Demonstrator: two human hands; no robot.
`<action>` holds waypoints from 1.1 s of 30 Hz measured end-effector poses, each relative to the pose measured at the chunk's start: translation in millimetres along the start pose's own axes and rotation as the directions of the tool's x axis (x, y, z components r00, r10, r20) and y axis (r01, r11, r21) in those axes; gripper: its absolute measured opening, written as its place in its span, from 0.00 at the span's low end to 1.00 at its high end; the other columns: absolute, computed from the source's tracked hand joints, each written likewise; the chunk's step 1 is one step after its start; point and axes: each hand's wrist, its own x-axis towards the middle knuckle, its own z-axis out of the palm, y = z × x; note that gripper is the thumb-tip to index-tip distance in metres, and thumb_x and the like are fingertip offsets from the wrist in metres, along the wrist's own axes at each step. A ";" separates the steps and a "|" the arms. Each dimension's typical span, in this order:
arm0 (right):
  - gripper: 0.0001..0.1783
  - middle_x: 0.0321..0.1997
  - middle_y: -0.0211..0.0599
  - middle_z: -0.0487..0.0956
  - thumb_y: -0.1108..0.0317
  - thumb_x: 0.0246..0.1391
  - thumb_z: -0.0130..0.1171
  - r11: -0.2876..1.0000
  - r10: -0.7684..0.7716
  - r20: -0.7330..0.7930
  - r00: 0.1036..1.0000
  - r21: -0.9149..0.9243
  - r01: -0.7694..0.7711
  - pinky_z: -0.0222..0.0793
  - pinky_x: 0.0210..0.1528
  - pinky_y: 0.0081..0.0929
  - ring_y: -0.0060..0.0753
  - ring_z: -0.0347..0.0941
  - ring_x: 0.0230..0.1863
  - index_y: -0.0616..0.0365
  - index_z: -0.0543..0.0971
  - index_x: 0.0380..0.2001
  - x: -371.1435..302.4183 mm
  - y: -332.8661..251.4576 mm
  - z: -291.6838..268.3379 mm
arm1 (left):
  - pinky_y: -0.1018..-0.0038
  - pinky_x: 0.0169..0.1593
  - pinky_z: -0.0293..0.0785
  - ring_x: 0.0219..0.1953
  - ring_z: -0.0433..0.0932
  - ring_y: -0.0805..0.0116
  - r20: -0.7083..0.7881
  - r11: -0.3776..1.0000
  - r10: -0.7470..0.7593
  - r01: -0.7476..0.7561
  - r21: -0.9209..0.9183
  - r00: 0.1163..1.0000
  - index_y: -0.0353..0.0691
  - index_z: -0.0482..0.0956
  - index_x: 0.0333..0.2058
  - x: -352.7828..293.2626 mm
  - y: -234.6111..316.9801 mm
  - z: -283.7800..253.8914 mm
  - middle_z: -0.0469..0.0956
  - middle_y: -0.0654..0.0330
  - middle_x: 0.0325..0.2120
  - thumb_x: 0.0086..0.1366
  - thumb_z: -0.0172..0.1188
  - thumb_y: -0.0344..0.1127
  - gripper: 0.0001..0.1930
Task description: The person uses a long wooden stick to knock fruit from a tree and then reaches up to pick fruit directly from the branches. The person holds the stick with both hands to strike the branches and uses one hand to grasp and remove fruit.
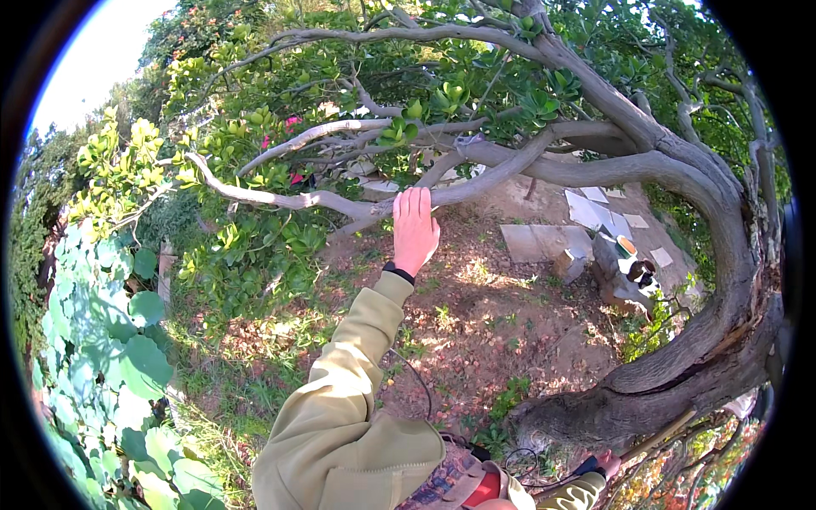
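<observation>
My left hand (416, 229) reaches up and forward, its fingers laid together over a grey tree branch (489, 180); the fingertips are hidden at its far side. The branch runs from the thick curved trunk (722, 212) on the right and thins out toward the left. Low at the right, my right hand (609, 464) is closed around a long tan wooden pole (659, 437), which slants up to the right beside the base of the trunk. Part of that hand is in shade.
Leafy twigs (246, 170) surround the branch. Large round-leaved plants (144, 365) grow along the left. Beyond the trunk's curve lie flat paving slabs (544, 242) and a stump-like object (620, 276). A thin dark cord (416, 374) hangs beside my left sleeve. Leaf litter covers the ground.
</observation>
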 end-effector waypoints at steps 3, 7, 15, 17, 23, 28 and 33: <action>0.09 0.28 0.44 0.74 0.73 0.47 0.50 0.983 0.182 -0.124 0.975 0.042 -0.178 0.75 0.24 0.22 0.36 0.74 0.28 0.71 0.73 0.30 -65.1 42.3 37.8 | 0.54 0.67 0.50 0.60 0.60 0.50 0.033 0.992 0.068 -0.071 0.101 0.997 0.30 0.60 0.57 1.5 3.7 -17.3 0.63 0.46 0.54 0.51 0.59 0.32 0.33; 0.12 0.28 0.45 0.75 0.68 0.49 0.53 0.989 0.009 -0.188 0.982 -0.144 -0.037 0.75 0.25 0.28 0.39 0.74 0.27 0.70 0.74 0.30 -60.8 5.7 36.1 | 0.54 0.67 0.50 0.60 0.60 0.49 0.028 0.998 0.046 -0.047 0.035 0.999 0.30 0.59 0.57 4.1 7.6 -11.9 0.63 0.46 0.54 0.50 0.60 0.32 0.34; 0.13 0.28 0.45 0.75 0.67 0.49 0.53 0.937 -0.017 -0.125 0.992 -0.349 -0.028 0.75 0.25 0.29 0.39 0.74 0.28 0.70 0.74 0.31 -102.6 16.5 61.5 | 0.53 0.66 0.52 0.59 0.60 0.47 -0.016 0.998 0.066 -0.066 0.009 0.998 0.31 0.59 0.57 5.2 7.3 -10.5 0.63 0.45 0.53 0.48 0.61 0.30 0.36; 0.13 0.28 0.45 0.75 0.67 0.49 0.53 0.919 -0.003 -0.090 0.996 -0.393 -0.033 0.75 0.25 0.29 0.39 0.74 0.28 0.70 0.74 0.31 -114.6 22.1 68.6 | 0.53 0.66 0.52 0.59 0.60 0.47 -0.024 0.997 0.070 -0.070 0.009 0.997 0.31 0.59 0.57 5.8 6.2 -10.4 0.63 0.45 0.53 0.48 0.61 0.30 0.36; 0.13 0.28 0.45 0.75 0.67 0.49 0.53 0.812 0.096 0.087 0.992 -0.583 -0.027 0.75 0.26 0.29 0.39 0.74 0.28 0.70 0.74 0.31 -164.1 52.2 85.4 | 0.54 0.68 0.48 0.61 0.59 0.47 0.005 0.998 0.063 -0.063 -0.001 0.998 0.27 0.58 0.57 3.0 8.3 -16.4 0.63 0.43 0.54 0.51 0.58 0.33 0.34; 0.13 0.29 0.45 0.75 0.67 0.50 0.53 0.689 0.279 0.247 0.928 -0.724 -0.015 0.75 0.26 0.29 0.39 0.74 0.28 0.70 0.74 0.32 -217.0 91.2 113.1 | 0.52 0.69 0.45 0.62 0.57 0.45 0.028 0.996 0.023 -0.020 -0.089 0.999 0.26 0.58 0.57 3.3 7.5 -23.2 0.61 0.42 0.55 0.50 0.58 0.34 0.36; 0.13 0.29 0.45 0.75 0.67 0.50 0.52 0.558 0.476 0.402 0.782 -0.825 0.084 0.75 0.26 0.29 0.39 0.74 0.28 0.69 0.74 0.32 -269.0 129.9 157.2 | 0.54 0.69 0.48 0.66 0.52 0.45 0.043 0.958 0.042 -0.028 -0.286 0.998 0.32 0.57 0.60 -23.1 21.5 -45.8 0.56 0.44 0.61 0.50 0.60 0.30 0.38</action>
